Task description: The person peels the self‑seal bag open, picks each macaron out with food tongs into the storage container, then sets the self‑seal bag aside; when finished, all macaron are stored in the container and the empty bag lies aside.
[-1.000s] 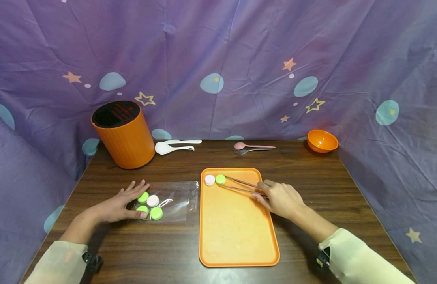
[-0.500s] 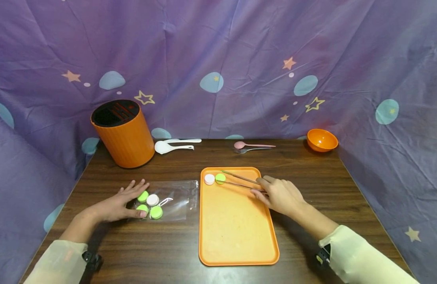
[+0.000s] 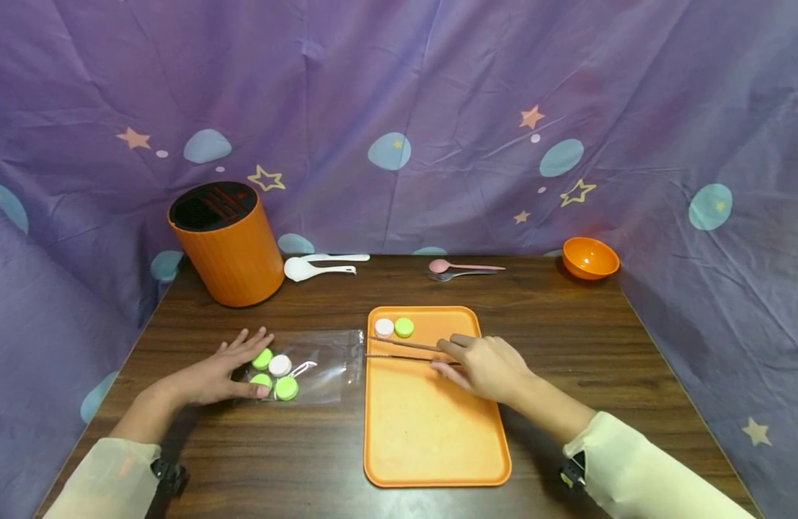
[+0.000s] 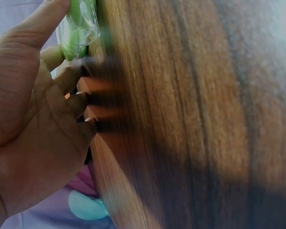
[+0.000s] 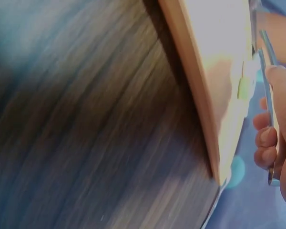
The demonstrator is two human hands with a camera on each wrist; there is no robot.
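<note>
Holding the tongs (image 3: 405,349) pinched in the right hand (image 3: 486,367), tips apart and empty, mid frame over the tray (image 3: 431,432); left hand (image 3: 210,375) lies flat on the bag (image 3: 321,364), lower left; aim slowly at one cap (image 3: 285,388).

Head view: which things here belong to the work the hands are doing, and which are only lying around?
In use:
- tongs, held by the right hand
- plastic bag of round pieces, held down by the left hand
- orange tray with a white piece and a green piece

Lying about:
- orange holder
- white spoons
- pink spoon
- orange bowl
</note>
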